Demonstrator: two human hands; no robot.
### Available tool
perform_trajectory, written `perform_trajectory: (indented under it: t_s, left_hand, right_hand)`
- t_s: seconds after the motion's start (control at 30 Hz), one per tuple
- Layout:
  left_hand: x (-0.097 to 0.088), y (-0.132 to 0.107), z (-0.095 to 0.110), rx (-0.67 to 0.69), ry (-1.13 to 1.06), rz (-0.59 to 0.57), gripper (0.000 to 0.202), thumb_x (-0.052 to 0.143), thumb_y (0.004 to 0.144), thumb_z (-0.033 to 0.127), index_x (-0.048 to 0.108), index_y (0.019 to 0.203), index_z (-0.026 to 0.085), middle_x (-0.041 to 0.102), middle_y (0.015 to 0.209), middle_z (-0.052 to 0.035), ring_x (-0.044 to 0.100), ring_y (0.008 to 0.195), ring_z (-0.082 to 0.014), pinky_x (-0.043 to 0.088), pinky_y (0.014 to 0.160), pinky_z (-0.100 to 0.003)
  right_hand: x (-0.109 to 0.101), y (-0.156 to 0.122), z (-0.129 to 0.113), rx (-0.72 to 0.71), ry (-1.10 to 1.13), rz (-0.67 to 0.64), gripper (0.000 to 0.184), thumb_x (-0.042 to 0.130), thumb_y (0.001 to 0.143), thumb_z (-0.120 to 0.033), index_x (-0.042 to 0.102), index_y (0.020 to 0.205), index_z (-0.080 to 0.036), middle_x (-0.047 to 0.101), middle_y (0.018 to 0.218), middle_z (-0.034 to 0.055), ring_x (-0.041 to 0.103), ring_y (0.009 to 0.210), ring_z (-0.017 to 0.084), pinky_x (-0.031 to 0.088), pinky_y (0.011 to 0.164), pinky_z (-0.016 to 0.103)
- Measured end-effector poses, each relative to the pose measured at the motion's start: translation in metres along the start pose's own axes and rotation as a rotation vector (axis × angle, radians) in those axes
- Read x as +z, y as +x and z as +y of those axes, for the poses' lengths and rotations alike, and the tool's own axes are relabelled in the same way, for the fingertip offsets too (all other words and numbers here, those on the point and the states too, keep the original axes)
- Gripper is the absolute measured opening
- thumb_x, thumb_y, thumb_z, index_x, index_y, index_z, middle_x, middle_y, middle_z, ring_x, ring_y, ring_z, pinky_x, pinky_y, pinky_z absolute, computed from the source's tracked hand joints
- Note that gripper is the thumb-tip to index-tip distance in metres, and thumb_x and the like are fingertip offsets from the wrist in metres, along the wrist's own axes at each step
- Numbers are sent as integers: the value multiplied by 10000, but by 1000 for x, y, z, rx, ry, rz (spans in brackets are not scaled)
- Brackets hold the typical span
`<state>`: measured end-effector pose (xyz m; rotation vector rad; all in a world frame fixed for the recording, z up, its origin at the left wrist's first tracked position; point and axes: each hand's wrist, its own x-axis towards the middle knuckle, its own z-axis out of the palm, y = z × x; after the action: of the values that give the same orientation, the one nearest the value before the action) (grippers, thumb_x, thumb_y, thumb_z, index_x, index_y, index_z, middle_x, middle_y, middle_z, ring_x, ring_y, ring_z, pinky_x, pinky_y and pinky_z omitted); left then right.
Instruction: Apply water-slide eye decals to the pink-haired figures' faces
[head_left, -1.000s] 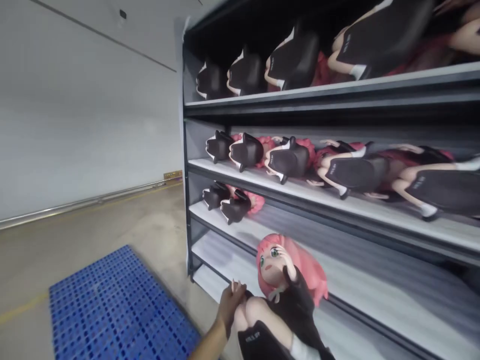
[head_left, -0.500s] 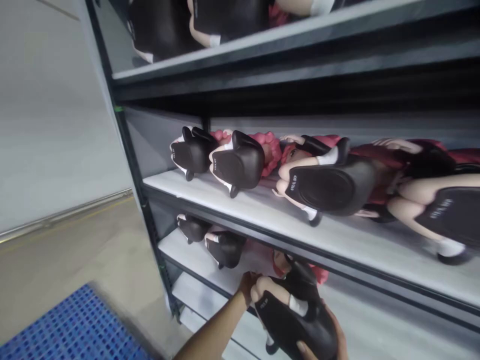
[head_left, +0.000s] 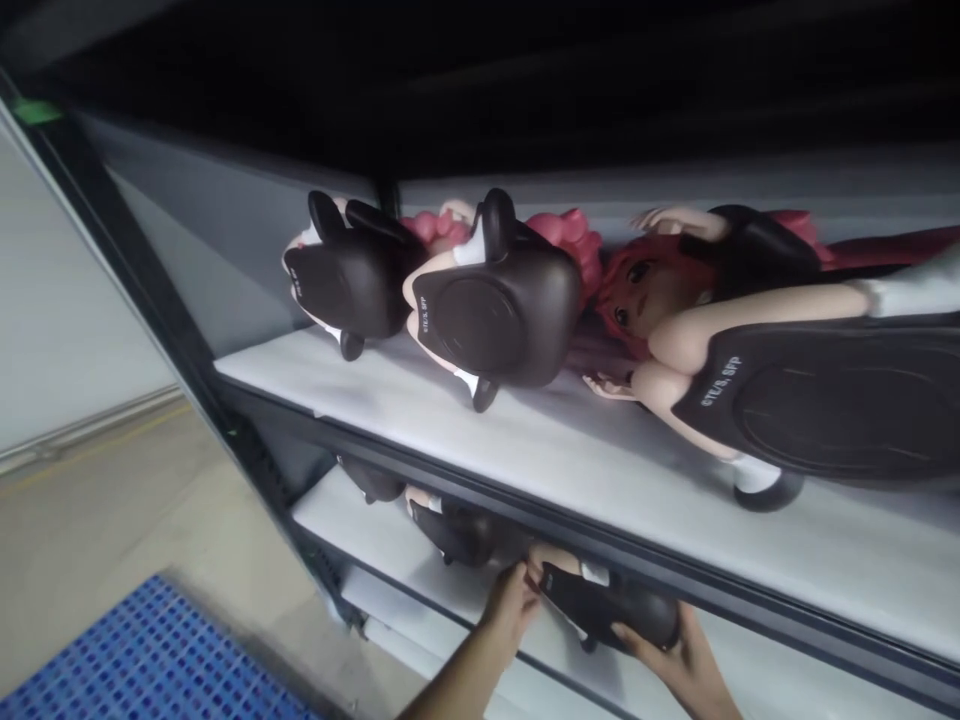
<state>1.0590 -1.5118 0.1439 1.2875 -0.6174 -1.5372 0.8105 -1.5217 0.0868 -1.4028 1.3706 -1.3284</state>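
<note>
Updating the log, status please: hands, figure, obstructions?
Both hands on figure: left hand at knees, right hand at opposite end. Underside outward, lower shelf level. Shelf edge just above; neighbouring figure to its left.

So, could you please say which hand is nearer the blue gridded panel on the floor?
Left. The left hand is at the left end of the held black-bottomed figure, right of the panel; the right hand holds its right end, farther away.

Pale wall (head_left: 67,330) beyond beige floor (head_left: 232,545), dark-framed shelving (head_left: 540,455).
</note>
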Motion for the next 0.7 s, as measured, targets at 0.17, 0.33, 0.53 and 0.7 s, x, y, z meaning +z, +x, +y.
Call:
perform_trajectory:
  t_s: [0.17, 0.33, 0.53, 0.7]
  left_hand:
    - [-68, -54, 21, 525, 695, 73, 361, 732, 944, 389, 686, 1241, 188, 585, 1471, -136, 480, 1439, -337, 364, 1224, -618]
    - [-82, -27, 68, 830, 1299, 44, 894, 979, 675, 299, 579, 1474, 311, 500, 1599, -121, 286, 1556, -487, -17, 1258, -786]
    - [-73, -7, 60, 876, 1713, 85, 626, 747, 946, 293, 504, 1522, 273, 493, 1588, -118, 379, 1523, -411, 195, 1229, -800]
    - [-66, 6, 49, 861, 1842, 224, 481, 734, 958, 344, 608, 1405, 215, 601, 1464, -118, 509, 1430, -366, 368, 1195, -713]
  right_hand:
    - [-10, -5, 1, 15, -32, -39, 597, 874, 722, -585, 645, 1092, -176, 708, 1026, 56, 701, 910, 211, 621, 778, 362]
    - [-13, -18, -4, 35, -57, 25, 732, 888, 626, -606, 572, 1162, -222, 695, 1048, 65, 685, 922, 220, 620, 768, 316]
    - [5, -18, -11, -3, -4, -14, 657, 845, 738, -594, 599, 1185, -180, 678, 1107, 72, 665, 997, 222, 599, 855, 371]
    - [23, -1, 1, -49, 81, -119, 441, 771, 884, -518, 663, 1132, -170, 692, 1133, 64, 681, 1016, 221, 605, 897, 414]
